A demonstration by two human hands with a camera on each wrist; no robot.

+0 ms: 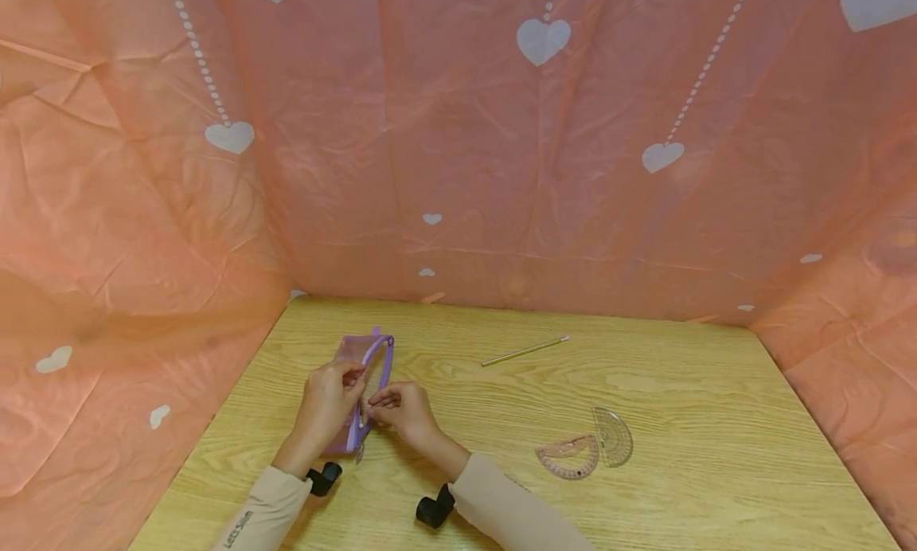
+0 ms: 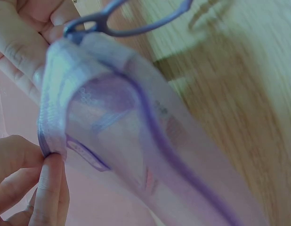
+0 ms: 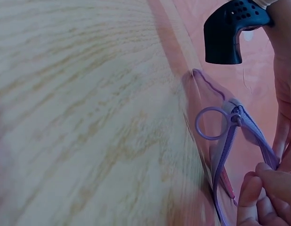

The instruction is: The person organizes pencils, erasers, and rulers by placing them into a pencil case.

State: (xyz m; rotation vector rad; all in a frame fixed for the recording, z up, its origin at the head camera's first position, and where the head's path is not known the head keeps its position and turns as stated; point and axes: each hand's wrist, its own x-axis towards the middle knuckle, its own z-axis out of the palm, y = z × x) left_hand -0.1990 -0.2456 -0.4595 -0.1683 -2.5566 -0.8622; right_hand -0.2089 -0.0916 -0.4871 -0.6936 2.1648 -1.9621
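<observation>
A purple, see-through zip pouch [image 1: 345,352] lies on the wooden table, its zipper unzipped and its mouth spread. My left hand [image 1: 328,396] pinches the left zipper edge between thumb and fingers; the left wrist view shows these fingers [image 2: 49,188] closely. At the opposite edge, my right hand [image 1: 408,412] has its thumb and fingertips together at the mouth and appears to pinch that edge. A purple ring pull [image 3: 211,123] hangs at the near end of the zipper. Something red and slim [image 3: 227,184] shows at the pouch in the right wrist view; its kind is unclear.
A gold-coloured pencil [image 1: 525,351] lies right of the pouch. Farther right, a pinkish protractor [image 1: 568,471] and a clear protractor [image 1: 614,438] lie side by side. Pink cloth [image 1: 487,177] with white hearts surrounds the table [image 1: 666,368]. A black wrist camera [image 1: 435,509] sits on each forearm.
</observation>
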